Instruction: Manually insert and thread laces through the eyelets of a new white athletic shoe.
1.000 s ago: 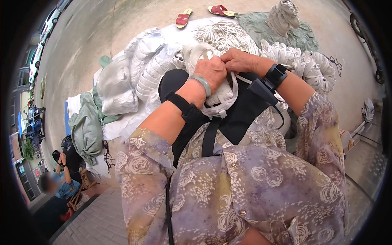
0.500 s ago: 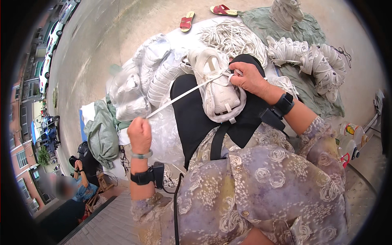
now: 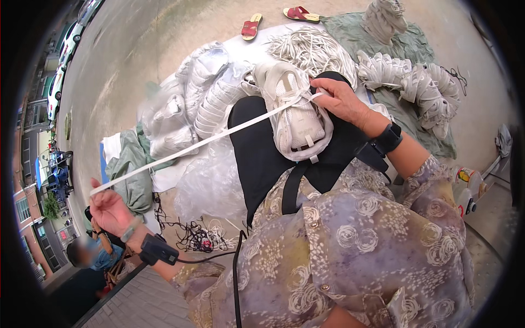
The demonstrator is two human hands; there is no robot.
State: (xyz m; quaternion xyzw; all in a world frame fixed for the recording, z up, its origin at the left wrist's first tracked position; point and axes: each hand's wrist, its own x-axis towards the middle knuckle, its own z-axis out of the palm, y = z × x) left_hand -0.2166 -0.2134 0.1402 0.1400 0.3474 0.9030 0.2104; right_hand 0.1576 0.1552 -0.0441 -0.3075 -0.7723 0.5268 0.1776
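A white sneaker rests on the black cloth over my lap, its heel toward me. From its upper eyelets a flat white shoelace stretches taut across to the far left. My left hand pinches the end of that lace, fingers closed, well away from the shoe. At the shoe's right side my right hand is closed on a short piece of lace beside the opening, thumb and index finger pressed together.
Plastic-wrapped white shoes lie left of the sneaker. Beyond it is a heap of white laces. Bundled white shoe parts lie on a green sheet at right. Red slippers sit at the back. Another person sits at far left.
My left hand has swung out to the left and slightly down, drawing a longer length of lace from the shoe. My right hand has shifted slightly right, staying beside the shoe.
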